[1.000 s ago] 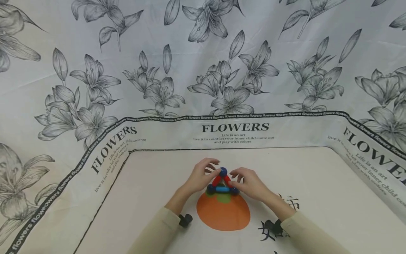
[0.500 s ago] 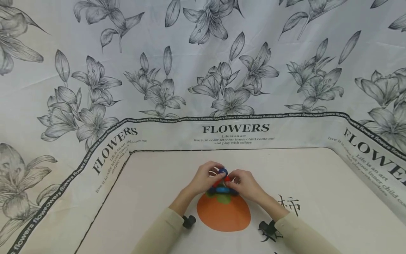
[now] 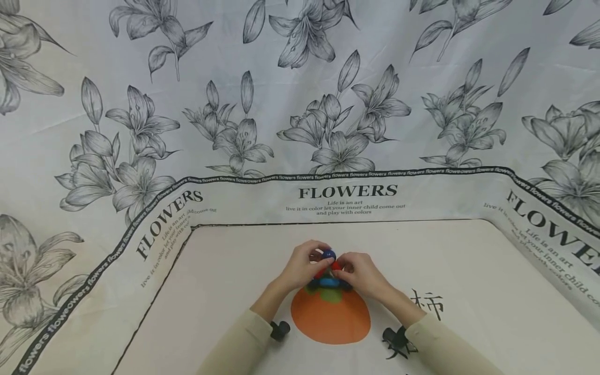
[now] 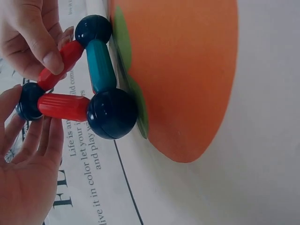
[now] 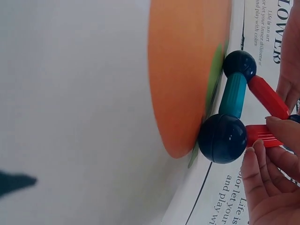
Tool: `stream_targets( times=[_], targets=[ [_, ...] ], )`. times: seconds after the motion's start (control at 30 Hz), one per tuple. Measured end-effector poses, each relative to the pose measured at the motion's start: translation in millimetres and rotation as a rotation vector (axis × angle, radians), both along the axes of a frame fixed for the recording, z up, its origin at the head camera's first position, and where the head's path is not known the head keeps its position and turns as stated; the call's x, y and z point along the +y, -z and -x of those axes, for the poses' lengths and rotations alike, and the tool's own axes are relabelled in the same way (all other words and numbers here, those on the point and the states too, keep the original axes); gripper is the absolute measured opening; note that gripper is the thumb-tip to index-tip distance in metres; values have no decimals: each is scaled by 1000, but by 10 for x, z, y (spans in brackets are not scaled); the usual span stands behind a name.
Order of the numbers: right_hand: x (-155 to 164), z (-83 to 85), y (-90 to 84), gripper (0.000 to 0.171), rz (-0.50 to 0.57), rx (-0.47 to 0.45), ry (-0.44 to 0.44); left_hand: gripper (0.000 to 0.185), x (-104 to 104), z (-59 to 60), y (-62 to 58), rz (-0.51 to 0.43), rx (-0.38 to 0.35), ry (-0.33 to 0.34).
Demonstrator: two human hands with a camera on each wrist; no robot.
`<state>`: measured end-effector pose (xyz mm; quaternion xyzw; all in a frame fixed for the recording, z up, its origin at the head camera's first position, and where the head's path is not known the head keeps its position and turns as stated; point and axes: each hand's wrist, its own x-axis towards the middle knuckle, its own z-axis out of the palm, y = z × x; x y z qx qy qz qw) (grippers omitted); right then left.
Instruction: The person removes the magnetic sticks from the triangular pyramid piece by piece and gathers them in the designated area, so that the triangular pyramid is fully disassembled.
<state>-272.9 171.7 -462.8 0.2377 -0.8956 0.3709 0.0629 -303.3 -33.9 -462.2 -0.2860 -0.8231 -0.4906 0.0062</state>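
A small triangle of magnetic rods and dark blue balls stands upright on the cloth. Its teal rod [image 3: 329, 283] lies along the bottom and two red rods rise to the top ball [image 3: 329, 255]. My left hand [image 3: 302, 268] curls round the top ball [image 4: 29, 101], with fingers lying along the left red rod [image 4: 63, 107]. My right hand [image 3: 361, 273] pinches the right red rod [image 4: 71, 50] between thumb and fingers. The right wrist view shows the right ball [image 5: 222, 138], the teal rod [image 5: 233, 98] and my right fingers [image 5: 262, 178] on a red rod [image 5: 258, 133].
The triangle stands at the top edge of an orange fruit print [image 3: 330, 317] on the cream table cloth. Black printed characters [image 3: 428, 302] lie to the right. A flower-patterned cloth [image 3: 300, 104] hangs behind. Black wrist mounts [image 3: 279, 330] sit on both sleeves.
A second ago both hands hovered loosely beside the triangle; they have since closed in on its upper part. Over the last half second almost nothing moved.
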Motion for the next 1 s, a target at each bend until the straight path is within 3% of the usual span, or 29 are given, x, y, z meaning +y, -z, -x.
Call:
stream_targets(
  times=[0.67,1.0],
  targets=[
    [5,-10,22,12,-35,5,1,26,14,-42,-13,5,-5,-21],
    [51,-50,-33,12,-64,32,19,27,-95,-5,-47,-16,-24,-75]
  ],
)
